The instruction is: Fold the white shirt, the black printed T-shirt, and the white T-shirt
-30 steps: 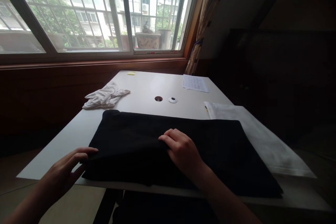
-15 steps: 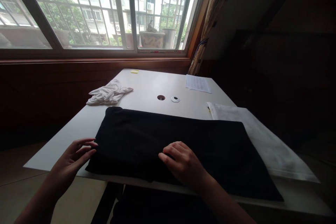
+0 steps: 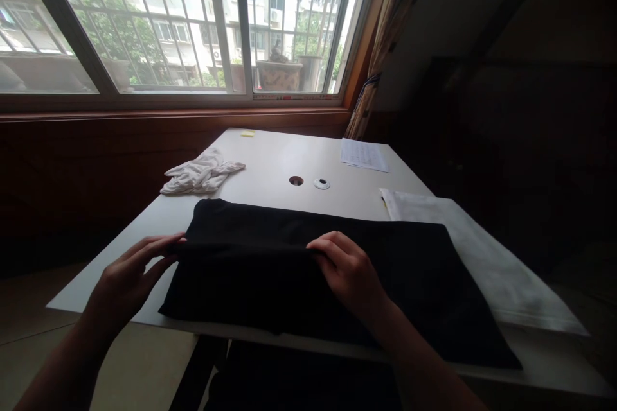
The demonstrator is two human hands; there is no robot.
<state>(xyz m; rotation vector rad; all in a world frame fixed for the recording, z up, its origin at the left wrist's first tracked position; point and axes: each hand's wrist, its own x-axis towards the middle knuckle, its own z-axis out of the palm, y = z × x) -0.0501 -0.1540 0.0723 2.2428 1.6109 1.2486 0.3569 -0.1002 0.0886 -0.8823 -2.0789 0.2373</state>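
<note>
A folded black cloth (image 3: 414,282) lies flat across the near half of a white table (image 3: 279,160). My left hand (image 3: 128,276) is at the cloth's left edge, fingers stretched out and touching that edge. My right hand (image 3: 349,273) lies on top of the cloth near its middle, fingers curved down onto the fabric along a raised fold line. Whether either hand pinches the fabric is not visible.
A crumpled white cloth (image 3: 200,173) lies at the table's far left. A printed paper sheet (image 3: 362,155) is at the far right, a white folded fabric (image 3: 482,257) along the right edge. A cable hole (image 3: 295,180) and its cap (image 3: 322,183) are mid-table. A window spans the back.
Both hands moved away from me along the cloth: the left from the near-left corner up its left edge, the right from the near part toward the middle. A fold ridge now runs between them.
</note>
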